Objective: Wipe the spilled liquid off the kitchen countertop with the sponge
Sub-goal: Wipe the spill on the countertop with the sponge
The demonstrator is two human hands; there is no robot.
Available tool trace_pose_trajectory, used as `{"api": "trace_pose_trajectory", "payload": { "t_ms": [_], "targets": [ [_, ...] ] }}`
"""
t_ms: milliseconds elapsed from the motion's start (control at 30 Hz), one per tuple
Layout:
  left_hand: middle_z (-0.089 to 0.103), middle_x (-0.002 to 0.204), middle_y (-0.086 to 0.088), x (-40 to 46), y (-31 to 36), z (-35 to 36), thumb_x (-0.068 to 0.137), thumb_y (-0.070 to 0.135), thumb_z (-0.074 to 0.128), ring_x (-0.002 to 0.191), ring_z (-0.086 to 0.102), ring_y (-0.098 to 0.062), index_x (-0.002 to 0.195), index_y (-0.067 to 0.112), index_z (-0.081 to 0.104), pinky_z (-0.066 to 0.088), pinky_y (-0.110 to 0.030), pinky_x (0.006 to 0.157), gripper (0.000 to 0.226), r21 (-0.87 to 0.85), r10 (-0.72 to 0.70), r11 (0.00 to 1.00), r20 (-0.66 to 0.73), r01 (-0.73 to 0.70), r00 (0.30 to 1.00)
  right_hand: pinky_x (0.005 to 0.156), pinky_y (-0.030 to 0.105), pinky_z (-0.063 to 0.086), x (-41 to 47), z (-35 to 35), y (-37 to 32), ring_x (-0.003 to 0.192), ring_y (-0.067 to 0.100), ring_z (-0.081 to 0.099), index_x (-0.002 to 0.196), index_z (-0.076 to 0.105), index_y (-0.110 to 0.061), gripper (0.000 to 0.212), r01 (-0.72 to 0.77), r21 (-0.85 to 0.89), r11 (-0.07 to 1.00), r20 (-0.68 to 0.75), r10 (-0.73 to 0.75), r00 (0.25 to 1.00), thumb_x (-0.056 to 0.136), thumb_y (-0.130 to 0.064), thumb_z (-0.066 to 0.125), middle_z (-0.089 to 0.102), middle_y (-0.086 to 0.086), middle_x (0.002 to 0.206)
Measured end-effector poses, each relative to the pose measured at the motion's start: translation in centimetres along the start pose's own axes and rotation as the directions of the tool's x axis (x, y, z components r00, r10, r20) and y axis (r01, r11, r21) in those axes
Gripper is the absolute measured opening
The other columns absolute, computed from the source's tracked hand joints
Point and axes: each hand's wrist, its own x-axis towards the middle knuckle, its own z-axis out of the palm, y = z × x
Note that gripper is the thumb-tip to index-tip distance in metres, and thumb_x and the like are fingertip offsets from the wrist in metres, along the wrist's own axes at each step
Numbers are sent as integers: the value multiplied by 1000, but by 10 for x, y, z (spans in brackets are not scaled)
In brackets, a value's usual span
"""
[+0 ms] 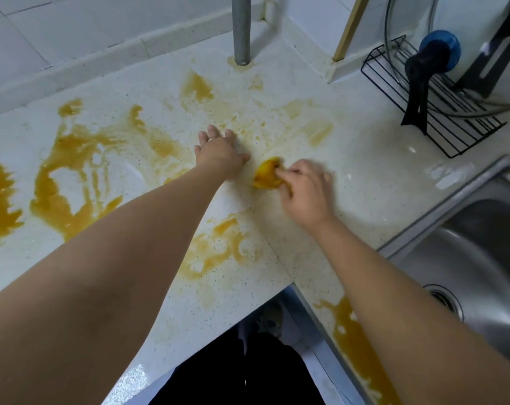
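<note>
Orange-brown spilled liquid point(63, 176) lies in smears and puddles across the white speckled countertop point(373, 159), thickest at the left. More of it sits near the front edge and beside the sink. My right hand point(306, 191) grips a yellow sponge point(266, 173) and presses it on the counter near the middle; the hand is blurred. My left hand point(220, 152) rests flat on the counter just left of the sponge, fingers spread, with a ring on one finger.
A steel sink point(481, 258) takes up the right side. A black wire rack point(432, 112) holding a glass lid with a blue knob stands at the back right. A grey pipe point(241, 27) rises from the counter by the tiled wall.
</note>
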Motion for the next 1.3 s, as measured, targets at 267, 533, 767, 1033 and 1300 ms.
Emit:
{"api": "trace_pose_trajectory", "payload": {
  "t_ms": [267,533,767,1033,1300],
  "targets": [
    [-2,158,-12,10,10,-2,95,44,46,145,-6,-34,150,17,18,8,-47,118,67,7,-20,1000,-26,21,999,93,34,28,17,3,14,115,28,41,129,53,-12,40,-63,32,997,-34,64,997,91,-24,49,47,12,121],
    [-7,159,-10,36,17,-13,92,51,49,146,-8,-32,151,20,13,9,-46,118,76,-29,-92,995,-20,91,996,98,37,30,101,-19,63,118,34,39,111,60,-6,27,-419,71,905,-115,425,898,88,-13,48,45,16,128],
    [-1,158,-7,43,11,-14,89,53,50,145,0,-31,149,21,16,21,-47,115,77,0,-56,998,-19,56,998,100,34,29,121,3,31,116,30,43,115,62,-11,32,-60,86,994,-90,68,994,85,-12,49,54,11,120],
    [14,151,-9,44,7,-11,88,52,53,139,14,-31,142,20,27,30,-45,107,68,37,-25,999,-58,27,998,101,36,30,136,8,28,117,30,40,124,56,-11,37,45,91,995,-65,-39,997,89,-13,47,51,11,125],
    [13,152,-10,45,6,-9,89,50,52,142,10,-32,142,19,26,27,-46,111,67,22,-25,999,-47,26,999,102,34,28,142,14,12,120,29,37,131,50,-14,40,98,61,993,-9,-97,995,91,-16,44,47,6,132]
  ]
}}
